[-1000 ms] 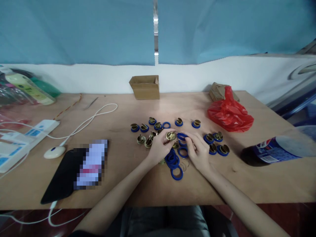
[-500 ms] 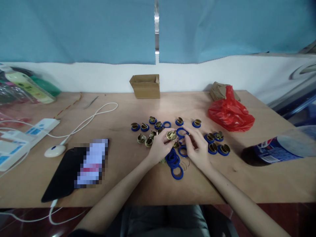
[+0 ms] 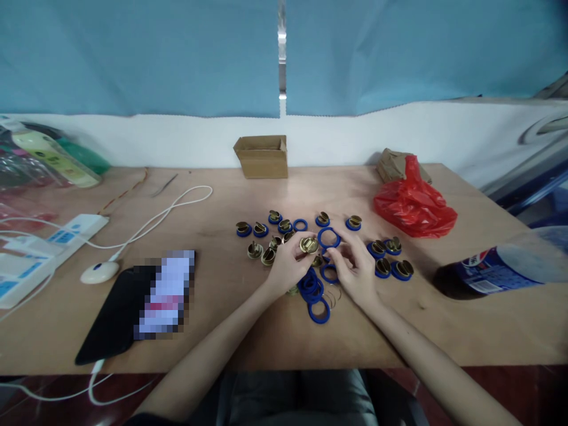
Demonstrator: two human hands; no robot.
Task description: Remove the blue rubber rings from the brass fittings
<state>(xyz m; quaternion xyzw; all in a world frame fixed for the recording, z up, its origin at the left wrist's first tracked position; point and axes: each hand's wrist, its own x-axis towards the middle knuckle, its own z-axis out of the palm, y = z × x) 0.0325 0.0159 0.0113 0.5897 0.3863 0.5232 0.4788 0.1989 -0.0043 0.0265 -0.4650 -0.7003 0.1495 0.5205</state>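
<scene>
Between the thumb and fingers of my left hand (image 3: 288, 266) is a round brass-coloured metal fitting (image 3: 308, 245). My right hand (image 3: 355, 266) pinches a blue ring (image 3: 329, 238) by its right side, close to the fitting but apart from it. Below my hands lies a pile of loose blue rings (image 3: 310, 286), with thin wire rings (image 3: 332, 294) beside it. Bare metal fittings (image 3: 268, 255) sit left of my left hand, some partly hidden by it. Several fittings with blue rings around them (image 3: 382, 267) stand to the right, and others at the back and left.
A cardboard box (image 3: 264, 163) stands by the wall. At right are a red plastic bag (image 3: 415, 207) and a cola bottle (image 3: 492, 272) on its side. On the left lie a phone (image 3: 166, 296), a black device (image 3: 115, 313), a white cable (image 3: 155, 219) and a power strip (image 3: 77, 231).
The blue ring in my right hand has turned slightly and shows a fuller circle. My right fingers have shifted a little on it. My left hand with the fitting has hardly moved.
</scene>
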